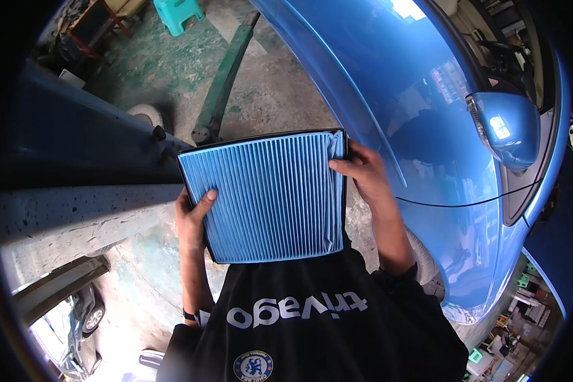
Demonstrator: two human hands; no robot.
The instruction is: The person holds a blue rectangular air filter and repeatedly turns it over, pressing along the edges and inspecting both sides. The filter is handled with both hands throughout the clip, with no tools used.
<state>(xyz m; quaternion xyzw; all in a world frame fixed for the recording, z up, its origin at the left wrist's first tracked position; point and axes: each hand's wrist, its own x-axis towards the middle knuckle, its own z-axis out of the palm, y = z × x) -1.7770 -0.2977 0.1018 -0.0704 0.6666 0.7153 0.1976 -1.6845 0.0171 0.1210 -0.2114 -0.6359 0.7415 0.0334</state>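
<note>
Both forearms were raised before chest; left hand (194, 219) and right hand (363, 172) were closed in grip, thumbs forward.

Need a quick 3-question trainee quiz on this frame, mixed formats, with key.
1. True or false: both the left hand and the right hand grip the blue pleated filter.
2. Which lies to the person's right? A) blue car B) teal stool C) green beam
3. Fill in: the filter's pleats are ____ in colour.

Key: 1 true; 2 A; 3 blue.
</note>
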